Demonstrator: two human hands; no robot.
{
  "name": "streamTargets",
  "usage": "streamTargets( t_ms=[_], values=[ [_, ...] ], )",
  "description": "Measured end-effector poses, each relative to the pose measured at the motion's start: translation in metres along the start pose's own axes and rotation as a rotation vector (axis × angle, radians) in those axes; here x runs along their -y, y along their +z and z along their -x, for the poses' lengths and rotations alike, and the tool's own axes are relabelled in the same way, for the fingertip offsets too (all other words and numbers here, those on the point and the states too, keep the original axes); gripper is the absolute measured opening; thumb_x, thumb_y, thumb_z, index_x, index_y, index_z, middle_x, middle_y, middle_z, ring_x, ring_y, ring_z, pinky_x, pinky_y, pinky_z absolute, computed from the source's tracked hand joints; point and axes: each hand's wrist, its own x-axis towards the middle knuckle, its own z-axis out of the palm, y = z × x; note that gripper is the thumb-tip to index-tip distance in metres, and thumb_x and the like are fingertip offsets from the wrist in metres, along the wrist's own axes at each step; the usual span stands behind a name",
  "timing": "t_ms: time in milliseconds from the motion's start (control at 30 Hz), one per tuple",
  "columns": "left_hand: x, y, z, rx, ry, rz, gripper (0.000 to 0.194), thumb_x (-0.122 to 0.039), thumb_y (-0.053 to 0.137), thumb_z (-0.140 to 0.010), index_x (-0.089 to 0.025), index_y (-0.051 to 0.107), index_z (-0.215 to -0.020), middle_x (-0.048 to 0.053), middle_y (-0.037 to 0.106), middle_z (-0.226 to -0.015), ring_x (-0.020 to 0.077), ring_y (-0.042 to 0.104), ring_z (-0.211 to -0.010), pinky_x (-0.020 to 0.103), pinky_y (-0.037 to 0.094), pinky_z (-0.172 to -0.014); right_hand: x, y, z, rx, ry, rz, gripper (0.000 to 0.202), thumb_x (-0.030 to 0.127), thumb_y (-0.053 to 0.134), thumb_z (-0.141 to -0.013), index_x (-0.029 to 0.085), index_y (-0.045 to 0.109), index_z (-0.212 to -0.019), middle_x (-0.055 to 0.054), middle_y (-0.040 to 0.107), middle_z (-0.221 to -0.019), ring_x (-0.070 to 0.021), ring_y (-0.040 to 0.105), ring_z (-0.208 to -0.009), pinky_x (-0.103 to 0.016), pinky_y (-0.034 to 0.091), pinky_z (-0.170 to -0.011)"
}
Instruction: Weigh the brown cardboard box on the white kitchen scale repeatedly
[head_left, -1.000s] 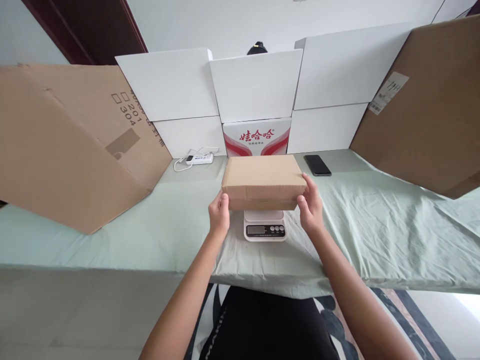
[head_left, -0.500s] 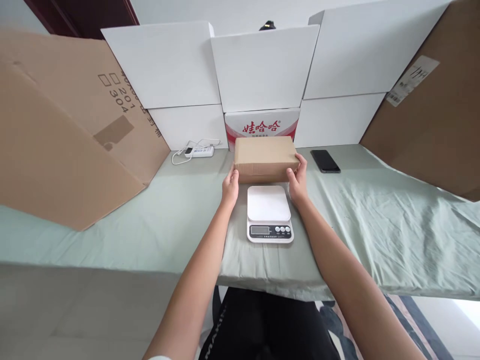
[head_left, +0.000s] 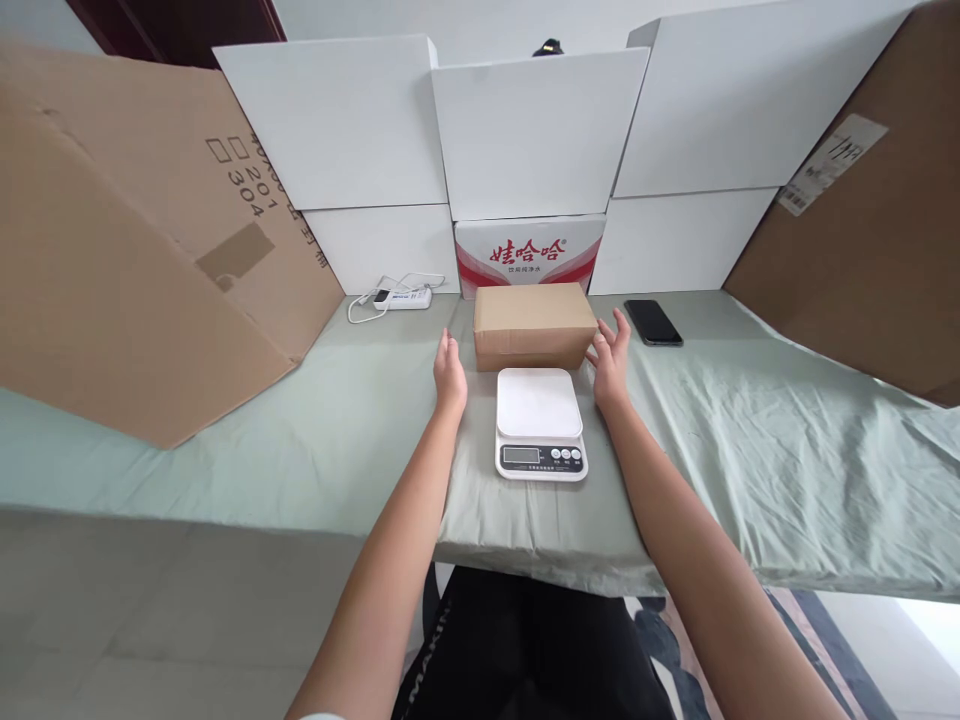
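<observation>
Currently the small cardboard box [head_left: 534,330] sits flat on the green cloth [head_left: 360,430], directly behind the white digital scale [head_left: 538,408], long side facing it. Box and scale are very close; can't tell if they touch.

Left hand [head_left: 450,372]: off the box, left of and a bit behind the scale platform, fingers straight and held together, palm turned inward, gripping nothing. Right hand [head_left: 611,362]: behind and right of the scale, at the box's right end, fingers spread and curved (contact with the cardboard: can't tell from this angle).

Scale has its grey display and three round buttons on the near edge.

Further out, all relative to the scale: black smartphone [head_left: 654,322] lies behind and to the right; white device [head_left: 409,299] with a cable behind and to the left (exact type too small to tell). Straight behind, past the box, a white carton with red Chinese lettering [head_left: 529,253]. White panels [head_left: 540,130] rise above and to both sides of it. Big brown carton printed 201 and 304 [head_left: 112,230] stands far left of the scale, labelled brown carton [head_left: 862,230] far right.
</observation>
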Motion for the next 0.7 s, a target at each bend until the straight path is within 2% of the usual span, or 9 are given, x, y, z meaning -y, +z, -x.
streamTargets(
  t_ms=[67, 167, 267, 433, 700],
  values=[
    [0.004, -0.002, -0.004, -0.005, -0.025, 0.024, 0.083, -0.074, 0.05, -0.103, -0.025, 0.046, -0.17, 0.011, 0.036, -0.188, 0.0262, 0.033, -0.177, 0.047, 0.029, -0.146, -0.003, -0.001, 0.0, -0.021, 0.067, -0.044, 0.086, 0.073, 0.057, -0.098, 0.039, 0.029, -0.171, -0.016, 0.051, -0.171, -0.0327, 0.049, -0.162, -0.067, 0.054, -0.119],
    [0.009, 0.001, -0.004, 0.057, -0.034, 0.011, 0.084, -0.078, 0.051, -0.101, -0.024, 0.052, -0.166, 0.013, 0.04, -0.185, 0.0272, 0.036, -0.175, 0.047, 0.029, -0.146, -0.005, -0.001, 0.0, 0.03, 0.058, -0.047, 0.087, 0.073, 0.057, -0.098, 0.037, 0.03, -0.172, -0.016, 0.056, -0.169, -0.0309, 0.061, -0.15, -0.063, 0.057, -0.118],
    [0.011, 0.006, -0.002, 0.132, -0.029, -0.004, 0.081, -0.079, 0.056, -0.099, -0.025, 0.059, -0.159, 0.012, 0.048, -0.182, 0.0287, 0.039, -0.174, 0.049, 0.031, -0.145, 0.0, 0.0, 0.0, 0.087, 0.044, -0.018, 0.089, 0.074, 0.056, -0.098, 0.033, 0.032, -0.173, -0.015, 0.063, -0.164, -0.0309, 0.064, -0.146, -0.062, 0.054, -0.122],
    [0.008, 0.01, 0.003, 0.22, 0.026, 0.034, 0.072, -0.075, 0.061, -0.099, -0.026, 0.067, -0.151, 0.012, 0.066, -0.167, 0.0326, 0.051, -0.167, 0.055, 0.044, -0.139, 0.016, 0.003, 0.004, 0.138, 0.053, -0.012, 0.098, 0.079, 0.059, -0.094, 0.03, 0.03, -0.175, -0.015, 0.06, -0.168, -0.0331, 0.06, -0.151, -0.063, 0.049, -0.129],
    [0.007, 0.01, 0.005, 0.232, 0.02, 0.029, 0.068, -0.077, 0.064, -0.098, -0.029, 0.072, -0.144, 0.011, 0.076, -0.154, 0.0353, 0.056, -0.162, 0.058, 0.045, -0.138, 0.025, 0.008, 0.007, 0.103, 0.039, 0.005, 0.099, 0.081, 0.062, -0.09, 0.03, 0.038, -0.171, -0.014, 0.057, -0.167, -0.0368, 0.054, -0.156, -0.069, 0.042, -0.134]
  ],
)
